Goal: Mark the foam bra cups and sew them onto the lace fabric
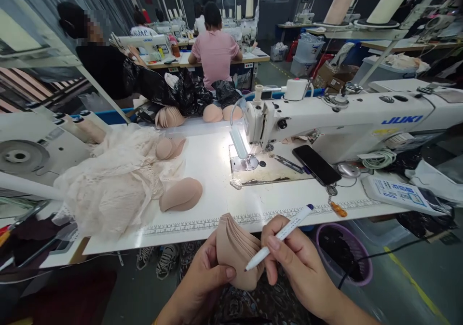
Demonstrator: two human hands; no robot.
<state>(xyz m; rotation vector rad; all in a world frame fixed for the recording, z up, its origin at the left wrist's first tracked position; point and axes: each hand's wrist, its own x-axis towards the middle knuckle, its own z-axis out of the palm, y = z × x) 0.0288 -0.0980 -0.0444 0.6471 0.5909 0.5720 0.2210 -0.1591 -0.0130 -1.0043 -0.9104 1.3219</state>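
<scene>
In my left hand (214, 267) is a stack of beige foam cups (237, 252), gripped with the thumb across its front, just off the table's front edge. My right hand (294, 260) holds a white marker (285, 232) between thumb and fingers. The marker's dark tip touches or nearly touches the front cup's face, and its purple end points up and right. Fingers of my right hand also rest by the stack's right side. Two overlapping beige cups (181, 194) lie on the table to the left, beside a pile of cream lace (112, 185).
A white sewing machine (347, 122) stands at the right, its lamp lit over the needle plate. Near it lie tweezers (289, 164), a black phone (317, 164) and an orange charm (338, 209). A purple basket (368, 262) sits below the table. People sit at machines beyond.
</scene>
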